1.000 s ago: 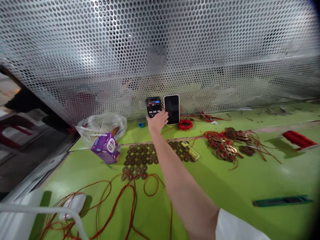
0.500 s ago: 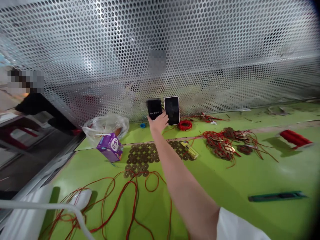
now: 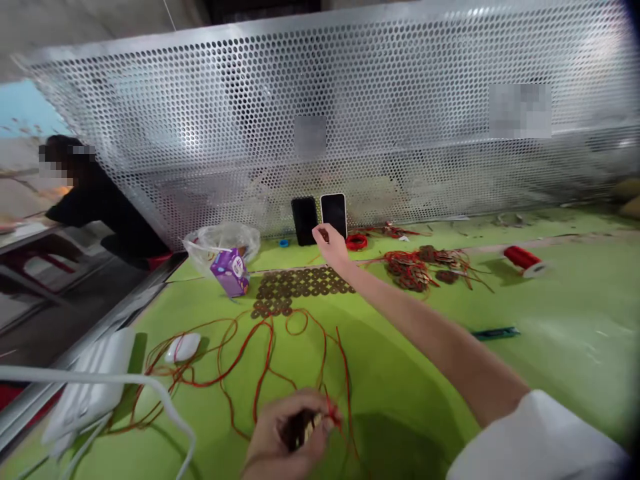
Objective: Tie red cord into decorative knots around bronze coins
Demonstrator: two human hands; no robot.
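Gold-and-brown metal coins with red cord (image 3: 306, 433): clasped low in the view, above the green tabletop (image 3: 395, 373), and partly hidden by fingers.
Left hand (image 3: 287, 437): curled round these coins — grip closed, with the red cord showing at the thumb tip.
Right hand (image 3: 331, 248): stretched forward, fingers bent; a brown patch is seen between them, but whether anything is gripped cannot be told.
Loose red cords (image 3: 346, 363): looped across the tabletop beyond the left hand.
Flat brown holed coins (image 3: 300, 283): laid in close rows, between the two hands' positions in depth.
Phones: a black one (image 3: 304, 221) and a white-rimmed one (image 3: 335, 210), stood side by side against the perforated metal screen (image 3: 225, 133) — the latter partly covered by the right hand.
Right side: a red-corded coin heap (image 3: 407, 270) and a red thread spool (image 3: 523, 259).
Left side: a purple printed box (image 3: 231, 272), placed beside a clear plastic bag (image 3: 203, 239).
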